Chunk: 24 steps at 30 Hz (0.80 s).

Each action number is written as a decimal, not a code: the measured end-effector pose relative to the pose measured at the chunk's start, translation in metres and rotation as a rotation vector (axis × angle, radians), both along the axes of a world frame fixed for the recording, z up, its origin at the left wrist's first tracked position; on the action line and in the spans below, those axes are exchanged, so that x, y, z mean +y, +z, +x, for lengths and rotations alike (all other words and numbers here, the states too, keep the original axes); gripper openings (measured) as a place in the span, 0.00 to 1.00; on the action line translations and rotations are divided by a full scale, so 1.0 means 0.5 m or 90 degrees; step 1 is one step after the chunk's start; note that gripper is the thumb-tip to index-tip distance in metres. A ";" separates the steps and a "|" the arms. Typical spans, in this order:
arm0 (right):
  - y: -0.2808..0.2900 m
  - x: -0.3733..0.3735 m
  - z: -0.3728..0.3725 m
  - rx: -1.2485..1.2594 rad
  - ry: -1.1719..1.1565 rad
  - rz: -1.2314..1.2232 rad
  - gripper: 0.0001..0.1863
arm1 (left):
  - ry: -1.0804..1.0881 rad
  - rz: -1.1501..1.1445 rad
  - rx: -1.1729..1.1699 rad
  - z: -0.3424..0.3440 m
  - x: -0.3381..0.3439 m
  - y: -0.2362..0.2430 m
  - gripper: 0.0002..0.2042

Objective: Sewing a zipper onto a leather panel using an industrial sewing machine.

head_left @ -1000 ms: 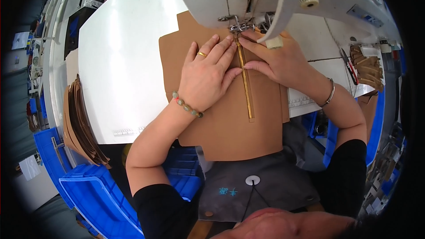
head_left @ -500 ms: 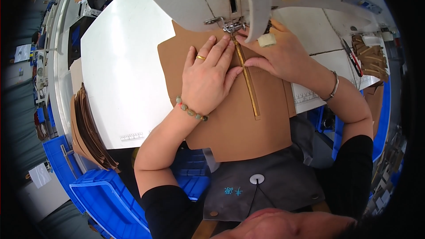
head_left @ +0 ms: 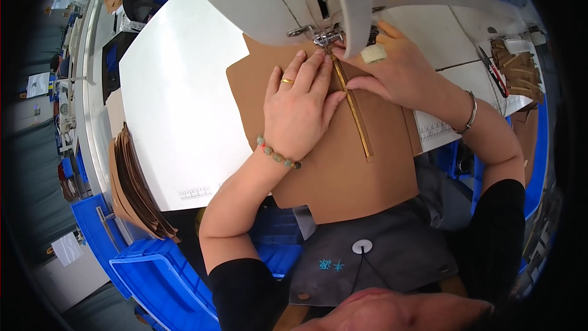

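A flat brown panel [head_left: 331, 184], which looks like leather, lies under the sewing machine head [head_left: 275, 0]. A gold-toothed zipper [head_left: 355, 116] runs in a long slot down the panel, its far end at the metal presser foot [head_left: 327, 37]. My left hand [head_left: 297, 101] rests flat on the panel left of the zipper, fingers stretched toward the foot. My right hand [head_left: 392, 70] lies on the other side, thumb at the zipper's edge and forefinger close to the foot, apart from each other. Machine parts partly hide its other fingers.
A stack of brown pieces [head_left: 131, 184] hangs at the white table's [head_left: 165, 116] left edge, above a blue crate [head_left: 159, 270]. At the right lie red-and-black snips [head_left: 493, 73] beside more brown pieces [head_left: 517, 70]. A grey apron [head_left: 392, 239] borders the panel's near edge.
The whole view has shifted slightly. Against the presser foot, the panel and zipper have moved a little away from me and turned slightly. Both hands keep nearly the same pose.
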State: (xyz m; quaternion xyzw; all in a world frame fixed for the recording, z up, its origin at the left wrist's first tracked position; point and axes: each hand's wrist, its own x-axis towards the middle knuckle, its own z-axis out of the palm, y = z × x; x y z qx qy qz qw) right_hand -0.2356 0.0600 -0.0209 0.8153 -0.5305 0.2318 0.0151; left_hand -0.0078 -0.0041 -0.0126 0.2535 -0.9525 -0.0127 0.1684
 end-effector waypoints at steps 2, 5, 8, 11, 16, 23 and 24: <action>0.002 0.001 0.000 0.009 -0.002 0.019 0.24 | 0.009 0.011 0.002 0.001 -0.001 -0.001 0.27; 0.005 0.003 0.002 0.013 -0.003 0.028 0.23 | 0.013 0.010 -0.010 0.000 0.002 0.010 0.27; 0.007 0.004 0.003 0.011 -0.001 0.015 0.23 | 0.010 0.007 -0.005 0.001 -0.001 0.006 0.26; 0.005 0.001 0.002 0.019 0.002 0.006 0.24 | 0.013 -0.005 -0.013 0.000 0.000 0.007 0.26; 0.016 -0.008 -0.013 0.027 -0.014 -0.049 0.22 | 0.007 -0.001 -0.011 0.000 -0.007 0.007 0.25; 0.059 -0.035 -0.073 -0.275 -0.178 -0.145 0.09 | 0.012 -0.002 -0.027 -0.001 -0.008 0.010 0.25; 0.050 -0.034 -0.080 -0.282 -0.163 -0.162 0.06 | 0.010 -0.002 -0.026 -0.002 -0.008 0.011 0.25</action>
